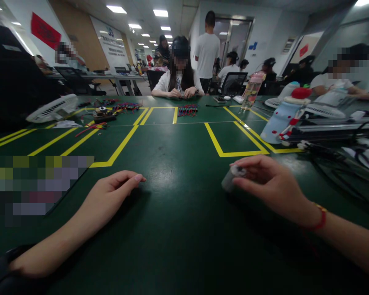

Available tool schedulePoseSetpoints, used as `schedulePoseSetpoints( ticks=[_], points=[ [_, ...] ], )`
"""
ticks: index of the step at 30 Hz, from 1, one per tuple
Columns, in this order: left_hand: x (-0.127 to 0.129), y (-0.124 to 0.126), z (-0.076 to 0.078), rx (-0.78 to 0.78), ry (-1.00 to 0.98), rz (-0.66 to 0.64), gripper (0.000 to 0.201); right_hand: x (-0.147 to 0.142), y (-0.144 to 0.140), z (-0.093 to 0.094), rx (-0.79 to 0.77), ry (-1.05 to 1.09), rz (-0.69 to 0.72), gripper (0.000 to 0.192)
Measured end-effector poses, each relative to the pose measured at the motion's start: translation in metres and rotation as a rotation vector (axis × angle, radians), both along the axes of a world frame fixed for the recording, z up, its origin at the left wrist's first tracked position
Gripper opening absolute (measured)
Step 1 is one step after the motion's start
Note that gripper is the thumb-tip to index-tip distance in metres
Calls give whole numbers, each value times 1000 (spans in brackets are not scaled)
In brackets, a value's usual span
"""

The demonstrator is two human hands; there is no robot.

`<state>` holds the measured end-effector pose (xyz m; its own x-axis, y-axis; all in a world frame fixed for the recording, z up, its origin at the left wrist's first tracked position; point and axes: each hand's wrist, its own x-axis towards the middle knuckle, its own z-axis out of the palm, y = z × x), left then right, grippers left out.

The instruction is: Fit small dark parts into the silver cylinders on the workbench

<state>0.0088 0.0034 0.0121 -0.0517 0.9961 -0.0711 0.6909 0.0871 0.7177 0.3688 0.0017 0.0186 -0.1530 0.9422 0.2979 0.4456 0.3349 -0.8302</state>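
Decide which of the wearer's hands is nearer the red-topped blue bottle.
Right. The right hand is on the near side of the bottle, apart from it; the left hand farther off, to its left.

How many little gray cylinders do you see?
1: the gray cylinder, held in the right hand. More might be hidden from view.

Open office, rows of lit ceiling panels (160, 13). White wall (272, 32), metal-framed door (233, 35) right of centre. Wood-tone wall (75, 30) at left with lettered board (107, 47); red sheet (45, 31) further left. Desks (110, 76), black chairs (233, 84) behind. Surface (178, 246): green, yellow tape (244, 155).
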Motion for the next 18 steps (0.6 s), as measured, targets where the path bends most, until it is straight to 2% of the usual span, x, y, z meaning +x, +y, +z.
schedulePoseSetpoints(
  ticks=[2, 5, 7, 9, 12, 15, 18],
  points=[
    [-1, 1, 0, -4, 12, 0, 44, -31, -13, -2, 3, -22, 196, 33],
    [-1, 2, -1, 10, 49, -20, 41, -55, -20, -6, 54, -87, 319, 27],
    [6, 0, 0, 70, 76, -72, 36, -59, -20, -10, 65, -128, 321, 28],
    [21, -4, 2, 151, 83, -165, 32, -58, -18, -14, 35, -131, 304, 37],
    [56, -12, 11, 229, 19, -355, 28, -57, -16, -21, -37, -67, 311, 54],
    [90, -14, 23, 260, -42, -479, 21, -58, -15, -26, -60, -23, 335, 55],
    [103, -12, 31, 287, -86, -481, 13, -57, -15, -24, -65, -34, 340, 51]
  ],
)
